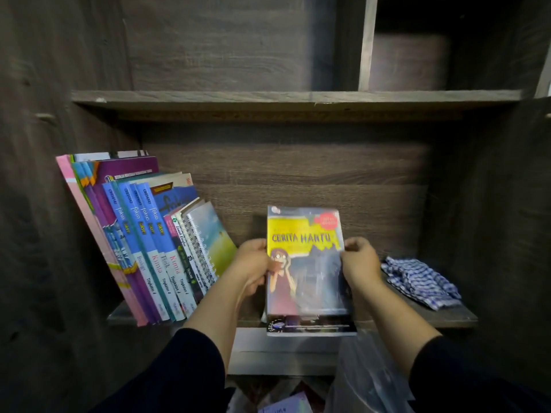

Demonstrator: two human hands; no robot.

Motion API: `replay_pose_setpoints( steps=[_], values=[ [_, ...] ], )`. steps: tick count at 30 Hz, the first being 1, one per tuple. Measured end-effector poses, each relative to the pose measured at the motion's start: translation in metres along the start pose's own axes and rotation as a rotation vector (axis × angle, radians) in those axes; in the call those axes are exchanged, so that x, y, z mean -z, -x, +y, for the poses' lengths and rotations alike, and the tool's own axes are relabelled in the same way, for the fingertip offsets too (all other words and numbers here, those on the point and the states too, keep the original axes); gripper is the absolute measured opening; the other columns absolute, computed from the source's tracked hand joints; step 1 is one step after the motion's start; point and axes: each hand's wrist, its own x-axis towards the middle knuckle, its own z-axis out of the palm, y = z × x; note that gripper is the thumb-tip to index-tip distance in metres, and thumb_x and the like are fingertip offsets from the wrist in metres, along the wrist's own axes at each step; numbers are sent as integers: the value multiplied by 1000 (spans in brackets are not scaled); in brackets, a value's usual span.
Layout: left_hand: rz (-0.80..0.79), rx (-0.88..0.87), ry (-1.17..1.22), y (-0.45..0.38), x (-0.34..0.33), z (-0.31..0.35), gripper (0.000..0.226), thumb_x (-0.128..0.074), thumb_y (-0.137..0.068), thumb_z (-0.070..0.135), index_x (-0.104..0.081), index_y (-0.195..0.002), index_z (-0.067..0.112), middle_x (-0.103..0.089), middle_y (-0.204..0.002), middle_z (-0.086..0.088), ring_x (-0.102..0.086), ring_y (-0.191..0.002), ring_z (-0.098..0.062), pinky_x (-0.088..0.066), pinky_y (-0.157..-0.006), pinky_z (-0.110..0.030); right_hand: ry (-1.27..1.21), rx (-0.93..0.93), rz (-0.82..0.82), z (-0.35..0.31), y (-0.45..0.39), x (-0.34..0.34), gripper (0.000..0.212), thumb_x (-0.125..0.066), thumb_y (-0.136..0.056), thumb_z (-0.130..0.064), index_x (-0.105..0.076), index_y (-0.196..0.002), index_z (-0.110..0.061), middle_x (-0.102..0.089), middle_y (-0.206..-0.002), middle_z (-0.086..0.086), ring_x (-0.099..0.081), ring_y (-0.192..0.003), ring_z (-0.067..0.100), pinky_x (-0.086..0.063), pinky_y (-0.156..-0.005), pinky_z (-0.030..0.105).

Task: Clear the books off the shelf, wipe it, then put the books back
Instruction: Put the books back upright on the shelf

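A yellow and grey book titled "Cerita Hantu" [307, 263] is held face up over the middle of the dark wooden shelf [417, 315]. My left hand [253, 266] grips its left edge and my right hand [359, 262] grips its right edge. Another book [310, 327] lies flat under it at the shelf's front edge. A row of books [143, 242] stands at the left of the shelf, leaning left against the side wall. A blue and white checked cloth [420, 281] lies crumpled at the right of the shelf.
An upper shelf board [295, 98] runs above, with a vertical divider [368, 43] on it. The cabinet's side walls close in left and right. Below the shelf are a white ledge [283, 350], clear plastic [366, 380] and some loose items.
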Motion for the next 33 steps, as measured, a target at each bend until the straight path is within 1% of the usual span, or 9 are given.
replay_pose_setpoints(
  steps=[3,6,9,12,16,20,27,30,33],
  values=[
    [48,-120,91,1,-1,12,47,-48,-78,-28,-59,-101,12,-68,-91,-6,-61,-88,-29,-48,-76,-45,-140,174,60,-18,0,7,27,-49,-84,8,-59,-88,-16,-63,-87,3,-57,-85,18,-45,-73,25],
    [15,-155,12,4,-4,12,55,-52,-79,-25,-51,-115,16,-65,-101,-6,-62,-95,-28,-51,-75,-43,-193,161,6,-19,3,9,37,-45,-88,11,-56,-117,-9,-59,-107,2,-55,-98,14,-47,-77,12],
    [-39,-95,-174,6,-9,2,48,-64,-81,-10,-49,-113,22,-67,-106,-5,-64,-98,-25,-53,-77,-38,-140,60,-126,-5,5,3,51,-41,-88,12,-47,-131,-14,-57,-121,3,-55,-110,20,-49,-97,40],
    [83,-148,-174,5,-13,-4,39,-66,-83,-4,-53,-112,19,-67,-97,0,-63,-92,-21,-52,-79,-36,-76,77,-161,-5,7,-2,52,-42,-86,11,-52,-126,-21,-61,-116,2,-58,-102,22,-51,-92,47],
    [291,-196,-215,10,-13,-6,29,-62,-88,2,-49,-104,23,-64,-95,2,-62,-87,-20,-52,-78,-35,49,-4,-266,1,8,-7,53,-52,-86,7,-46,-135,-13,-58,-125,9,-58,-102,23,-51,-86,35],
    [550,-205,-278,19,4,-9,23,-57,-91,8,-50,-111,17,-65,-97,-4,-64,-77,-24,-51,-64,-31,287,-57,-468,10,16,-9,40,-54,-88,4,-53,-128,-2,-62,-103,12,-56,-68,15,-47,-54,17],
    [714,-87,-490,26,25,-16,36,-57,-92,16,-40,-121,3,-65,-106,-21,-63,-97,-39,-44,-71,-36,524,166,-627,7,44,-35,37,-58,-89,-16,-60,-125,-16,-69,-116,6,-65,-102,18,-52,-90,30],
    [662,-102,-675,29,25,-14,35,-55,-93,22,-41,-120,6,-65,-106,-19,-63,-98,-37,-43,-68,-36,518,266,-744,5,65,-58,46,-60,-85,-21,-53,-127,-39,-68,-99,0,-64,-90,16,-49,-81,24],
    [605,-87,-935,30,26,-8,34,-54,-92,33,-42,-114,11,-65,-109,-14,-63,-102,-35,-46,-73,-36,568,377,-758,6,83,-82,61,-62,-83,-29,-38,-139,-29,-67,-113,7,-63,-101,24,-47,-79,26]
  ],
)
